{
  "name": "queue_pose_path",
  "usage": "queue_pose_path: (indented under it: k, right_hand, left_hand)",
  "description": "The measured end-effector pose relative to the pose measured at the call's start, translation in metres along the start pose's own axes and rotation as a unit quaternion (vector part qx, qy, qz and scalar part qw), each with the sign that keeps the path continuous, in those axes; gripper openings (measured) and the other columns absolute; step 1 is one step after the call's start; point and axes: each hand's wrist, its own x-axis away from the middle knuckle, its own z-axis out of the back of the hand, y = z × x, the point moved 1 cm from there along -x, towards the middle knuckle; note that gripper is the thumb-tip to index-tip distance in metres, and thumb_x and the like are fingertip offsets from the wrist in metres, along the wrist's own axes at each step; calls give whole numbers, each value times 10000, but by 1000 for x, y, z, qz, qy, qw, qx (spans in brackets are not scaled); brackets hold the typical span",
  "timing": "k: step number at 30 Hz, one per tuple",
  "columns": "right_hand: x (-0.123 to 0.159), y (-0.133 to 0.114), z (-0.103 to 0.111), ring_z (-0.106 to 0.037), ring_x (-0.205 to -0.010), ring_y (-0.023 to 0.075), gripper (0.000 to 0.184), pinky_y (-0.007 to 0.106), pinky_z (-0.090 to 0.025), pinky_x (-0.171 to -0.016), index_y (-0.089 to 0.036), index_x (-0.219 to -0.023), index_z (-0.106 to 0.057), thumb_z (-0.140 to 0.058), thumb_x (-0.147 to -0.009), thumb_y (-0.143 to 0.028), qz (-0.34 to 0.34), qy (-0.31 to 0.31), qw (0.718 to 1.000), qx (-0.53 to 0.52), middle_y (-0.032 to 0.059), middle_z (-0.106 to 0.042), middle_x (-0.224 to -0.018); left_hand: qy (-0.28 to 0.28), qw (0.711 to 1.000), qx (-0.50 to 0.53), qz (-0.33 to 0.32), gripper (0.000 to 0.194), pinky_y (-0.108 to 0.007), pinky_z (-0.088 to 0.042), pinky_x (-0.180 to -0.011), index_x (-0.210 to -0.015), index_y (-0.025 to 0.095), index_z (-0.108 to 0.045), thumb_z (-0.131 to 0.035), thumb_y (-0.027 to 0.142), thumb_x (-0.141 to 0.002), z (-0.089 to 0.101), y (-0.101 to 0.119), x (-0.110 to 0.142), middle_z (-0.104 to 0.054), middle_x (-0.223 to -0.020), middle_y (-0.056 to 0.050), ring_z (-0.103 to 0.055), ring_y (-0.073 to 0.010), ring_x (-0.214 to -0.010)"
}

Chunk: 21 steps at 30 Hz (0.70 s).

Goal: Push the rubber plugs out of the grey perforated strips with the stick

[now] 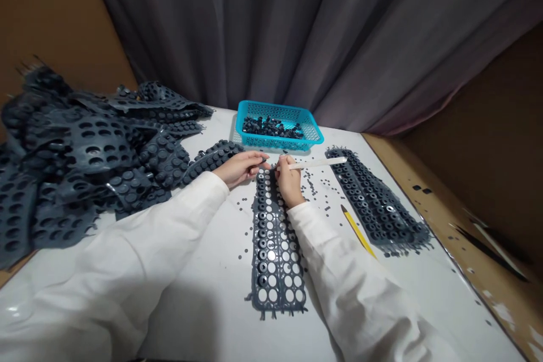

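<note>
no text, labels, numbers or signs can be read anywhere.

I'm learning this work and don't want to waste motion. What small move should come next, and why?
I'd probably have the left hand carry its small dark piece into the blue basket: the fingertips pinch it just in front of the basket, where similar-looking dark pieces lie, while the right hand holds the white stick.

Single head-worn view; faces forward, down; white tabletop [203, 271] at arm's reach; curtain [271, 28] behind.
</note>
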Motion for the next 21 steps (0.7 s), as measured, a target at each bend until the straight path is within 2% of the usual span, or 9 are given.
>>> queue_pose_path:
  k: [2, 10, 16, 21]
  right_hand:
    - [0, 0, 0, -445, -546, 124, 343, 230, -369, -557, -222, -619, -375, -323, -878, -441, 0, -7, 1000, 6, -47, -415, -513]
    - [1, -1, 0, -461, -564, 127, 351, 233, -377, -573, -219, -609, -389, -339, -876, -442, 6, -15, 1000, -3, -43, -427, -519]
    - [2, -1, 0, -452, -553, 121, 358, 233, -376, -577, -218, -604, -391, -339, -879, -442, 14, -20, 1000, -11, -47, -420, -520]
    - [2, -1, 0, -450, -548, 122, 353, 232, -373, -573, -218, -609, -392, -335, -880, -437, 17, -21, 1000, -3, -48, -416, -514]
  left_hand:
    - [-25, 998, 57, 24, 219, -146, -312, -444, -987, 115, -587, -564, 170, -775, 0, 3, 2, -649, -817, -70, -400, -28, -481]
    - [-95, 989, 101, 54, 201, -147, -327, -447, -968, 145, -633, -540, 250, -824, 0, 1, 3, -670, -848, -86, -393, -37, -486]
    - [-88, 986, 110, 87, 203, -145, -320, -438, -918, 122, -634, -536, 277, -832, -3, 2, 5, -667, -768, -85, -362, -41, -469]
    - [-88, 988, 91, 93, 190, -159, -305, -433, -862, 124, -610, -537, 291, -812, -3, 3, 6, -664, -780, -89, -353, -46, -469]
